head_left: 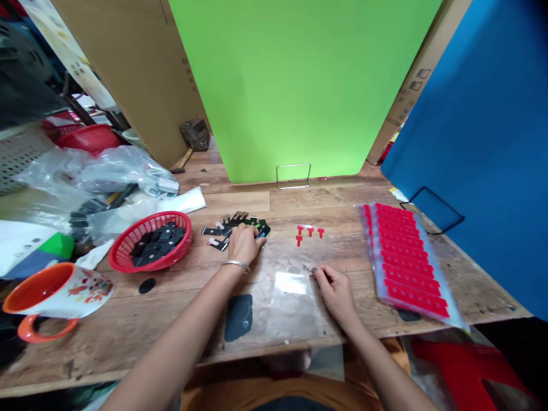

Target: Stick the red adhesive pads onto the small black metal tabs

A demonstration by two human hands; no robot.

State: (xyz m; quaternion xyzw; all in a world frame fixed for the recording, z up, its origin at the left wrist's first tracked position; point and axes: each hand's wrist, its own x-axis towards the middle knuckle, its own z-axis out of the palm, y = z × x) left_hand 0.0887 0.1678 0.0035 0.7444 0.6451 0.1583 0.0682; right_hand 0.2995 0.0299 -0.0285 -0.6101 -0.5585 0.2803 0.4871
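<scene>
My left hand [244, 245] reaches into a loose pile of small black flat pieces [235, 220], some with pale or silvery ends. Its thumb and fingers close at the edge of one black flat piece [264, 232]; the other fingertips are partly hidden. Closed in a pinch, my right hand [336, 288] holds thin pointed metal tweezers [306, 269] above a clear plastic sheet [293, 308]. Several small red T-shaped pieces [310, 232] lie beyond the sheet, between the pile and the red-piece sheets [411, 257] at the right.
A red basket [122, 242] of black pieces stands left, with an orange-and-white mug [92, 291] nearer. Plastic bags [115, 171] lie behind. A green board [299, 85] and a blue board [479, 142] rise at the back and right. A dark square patch [238, 317] lies near the front edge.
</scene>
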